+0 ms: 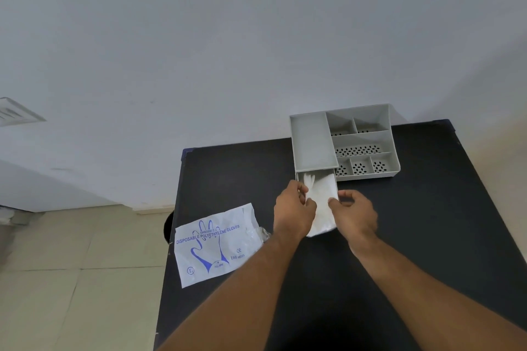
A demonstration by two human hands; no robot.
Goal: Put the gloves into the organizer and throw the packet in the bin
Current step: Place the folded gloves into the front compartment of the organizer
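Note:
A grey organizer (313,139) with several compartments stands at the back of the black table. Its drawer (333,179) is pulled out toward me at the front left. A stack of clear white gloves (321,196) lies in the drawer, its near end hanging over the drawer's front. My left hand (293,211) pinches the stack's left edge and my right hand (355,214) pinches its right edge. The white packet (214,245) with a blue glove print lies flat at the table's left edge, left of my left forearm.
The black table (427,222) ends just left of the packet. Beside that left edge, a dark round shape (168,226) shows on the tiled floor (71,279). A white wall rises behind the organizer.

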